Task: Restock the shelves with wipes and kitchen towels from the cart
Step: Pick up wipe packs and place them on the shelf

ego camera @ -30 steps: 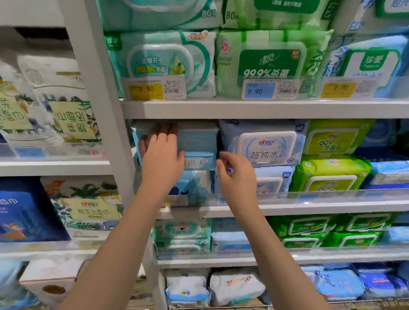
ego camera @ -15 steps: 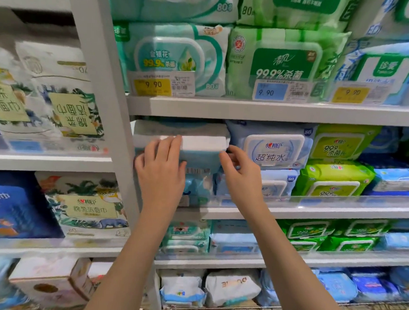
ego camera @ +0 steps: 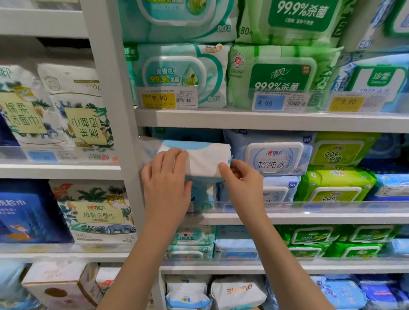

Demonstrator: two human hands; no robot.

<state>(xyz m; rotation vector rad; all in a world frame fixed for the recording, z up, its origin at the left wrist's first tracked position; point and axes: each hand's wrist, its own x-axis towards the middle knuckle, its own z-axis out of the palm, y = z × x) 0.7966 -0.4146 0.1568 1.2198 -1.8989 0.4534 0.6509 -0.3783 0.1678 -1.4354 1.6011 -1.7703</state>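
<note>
A white and light-blue wipes pack (ego camera: 202,160) sits at the left end of the middle shelf (ego camera: 314,217), on top of another blue pack (ego camera: 201,195). My left hand (ego camera: 165,181) lies over the pack's left front, fingers curled on its top edge. My right hand (ego camera: 241,180) pinches the pack's right end between thumb and fingers. Right beside it stands a pale blue pack with a white lid (ego camera: 273,155). The cart is out of view.
A white upright post (ego camera: 120,117) borders the bay on the left. Green and blue wipes packs fill the shelf above (ego camera: 271,121) and the shelves below. Face-towel bags (ego camera: 80,110) stand in the left bay. Clear plastic rails front each shelf.
Both hands have turned and pulled the pack forward, so its white underside now faces me. The camera has come closer to the shelf.
</note>
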